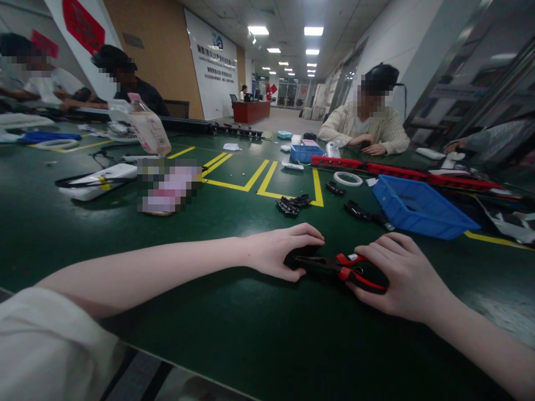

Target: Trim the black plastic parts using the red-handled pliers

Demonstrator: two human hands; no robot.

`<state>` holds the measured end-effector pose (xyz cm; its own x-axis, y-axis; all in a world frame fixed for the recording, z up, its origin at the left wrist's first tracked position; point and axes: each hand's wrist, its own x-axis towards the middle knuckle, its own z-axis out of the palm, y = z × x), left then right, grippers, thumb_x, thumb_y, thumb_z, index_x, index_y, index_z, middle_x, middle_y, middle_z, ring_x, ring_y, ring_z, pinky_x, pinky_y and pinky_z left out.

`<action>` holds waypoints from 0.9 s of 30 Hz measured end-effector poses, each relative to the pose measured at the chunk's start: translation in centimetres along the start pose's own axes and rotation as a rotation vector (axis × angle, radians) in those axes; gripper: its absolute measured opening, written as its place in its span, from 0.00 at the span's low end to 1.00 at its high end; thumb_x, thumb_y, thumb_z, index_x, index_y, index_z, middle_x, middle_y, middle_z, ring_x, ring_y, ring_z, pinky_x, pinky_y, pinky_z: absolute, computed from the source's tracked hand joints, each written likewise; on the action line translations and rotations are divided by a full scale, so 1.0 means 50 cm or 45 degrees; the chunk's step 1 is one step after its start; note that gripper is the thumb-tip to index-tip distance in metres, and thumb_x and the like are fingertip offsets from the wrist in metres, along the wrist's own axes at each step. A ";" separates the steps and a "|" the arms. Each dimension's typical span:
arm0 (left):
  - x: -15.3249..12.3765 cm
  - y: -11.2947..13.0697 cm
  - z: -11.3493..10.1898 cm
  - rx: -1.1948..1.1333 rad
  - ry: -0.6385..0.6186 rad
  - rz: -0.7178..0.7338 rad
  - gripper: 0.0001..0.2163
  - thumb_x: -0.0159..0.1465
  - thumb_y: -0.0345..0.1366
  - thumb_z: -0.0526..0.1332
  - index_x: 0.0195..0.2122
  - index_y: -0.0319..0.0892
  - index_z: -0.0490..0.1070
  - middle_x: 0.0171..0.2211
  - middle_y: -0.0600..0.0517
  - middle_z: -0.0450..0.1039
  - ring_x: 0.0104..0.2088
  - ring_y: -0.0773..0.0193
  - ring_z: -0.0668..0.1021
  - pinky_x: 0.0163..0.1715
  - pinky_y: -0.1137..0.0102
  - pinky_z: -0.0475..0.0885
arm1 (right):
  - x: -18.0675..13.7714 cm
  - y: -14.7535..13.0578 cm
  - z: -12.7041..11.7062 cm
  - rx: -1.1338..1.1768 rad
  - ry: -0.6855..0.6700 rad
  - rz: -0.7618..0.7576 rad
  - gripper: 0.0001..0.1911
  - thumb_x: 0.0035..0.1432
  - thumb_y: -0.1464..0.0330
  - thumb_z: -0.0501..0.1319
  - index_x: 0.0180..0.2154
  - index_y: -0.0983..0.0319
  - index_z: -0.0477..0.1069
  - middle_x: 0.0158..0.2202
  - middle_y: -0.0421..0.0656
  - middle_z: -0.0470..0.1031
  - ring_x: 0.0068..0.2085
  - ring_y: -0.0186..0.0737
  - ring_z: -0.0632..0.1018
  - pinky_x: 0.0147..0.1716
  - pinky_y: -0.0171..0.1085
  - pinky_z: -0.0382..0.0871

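My right hand (399, 278) is closed around the red and black handles of a pair of pliers (343, 266), low on the green table (251, 328). The pliers' dark jaws point left into a small black part (301, 257). My left hand (282, 253) is curled over that black part and holds it against the table top. Both hands rest on the table close to its near edge, almost touching each other.
A blue bin (418, 209) stands just beyond my right hand, with small black parts (292, 204) and a white tape ring (348, 178) further back. A white device (96, 182) and a bottle (148, 129) lie left. Other people sit across and at the left.
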<state>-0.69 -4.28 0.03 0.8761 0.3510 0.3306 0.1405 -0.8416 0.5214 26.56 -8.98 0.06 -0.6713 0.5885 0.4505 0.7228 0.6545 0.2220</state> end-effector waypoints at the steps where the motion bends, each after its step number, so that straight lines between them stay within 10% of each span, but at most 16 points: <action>1: 0.000 0.000 0.000 -0.016 0.003 0.003 0.28 0.57 0.31 0.61 0.58 0.39 0.56 0.57 0.40 0.57 0.56 0.55 0.67 0.55 0.62 0.67 | -0.001 0.001 -0.001 -0.014 0.007 -0.005 0.19 0.49 0.57 0.61 0.38 0.63 0.70 0.32 0.48 0.75 0.35 0.48 0.73 0.44 0.51 0.64; 14: 0.000 -0.006 -0.008 0.024 -0.041 -0.091 0.27 0.59 0.35 0.62 0.59 0.39 0.56 0.62 0.40 0.53 0.58 0.54 0.65 0.56 0.61 0.64 | -0.003 -0.001 -0.005 -0.064 -0.030 0.024 0.19 0.48 0.56 0.61 0.38 0.64 0.70 0.31 0.48 0.75 0.34 0.47 0.73 0.43 0.51 0.64; 21: -0.014 -0.014 -0.018 0.339 0.052 -0.305 0.25 0.52 0.52 0.66 0.43 0.40 0.65 0.43 0.49 0.68 0.44 0.56 0.71 0.45 0.62 0.63 | -0.003 -0.005 -0.009 -0.088 -0.018 -0.007 0.19 0.50 0.56 0.60 0.37 0.65 0.70 0.31 0.49 0.75 0.34 0.48 0.73 0.43 0.51 0.64; 27: -0.010 -0.014 -0.023 0.333 -0.028 -0.235 0.16 0.58 0.46 0.63 0.41 0.40 0.67 0.39 0.51 0.69 0.40 0.61 0.71 0.42 0.68 0.61 | -0.005 -0.003 -0.003 -0.226 0.060 -0.028 0.23 0.50 0.55 0.60 0.42 0.65 0.68 0.34 0.51 0.76 0.37 0.51 0.75 0.46 0.54 0.62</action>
<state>-1.75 -3.42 0.40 0.8341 0.5011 0.2304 0.4093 -0.8425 0.3503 26.63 -9.28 0.04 -0.6820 0.5490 0.4831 0.7283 0.5704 0.3799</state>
